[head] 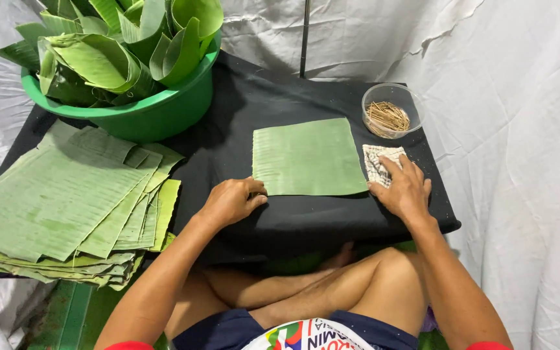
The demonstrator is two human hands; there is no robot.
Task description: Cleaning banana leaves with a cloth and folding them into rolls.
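Observation:
A square piece of green banana leaf (pixel 309 157) lies flat on the black cloth-covered table (pixel 228 139). My left hand (pixel 231 199) rests at the leaf's near left corner, fingers curled and pinching its edge. My right hand (pixel 404 188) lies flat on a small patterned cloth (pixel 377 159) just right of the leaf, fingers spread over it.
A clear bowl of thin wooden sticks (pixel 390 111) stands at the far right. A green basin (pixel 157 110) full of folded leaf cones sits at the far left. A thick stack of cut leaves (pixel 66 201) lies at the left. White sheeting surrounds the table.

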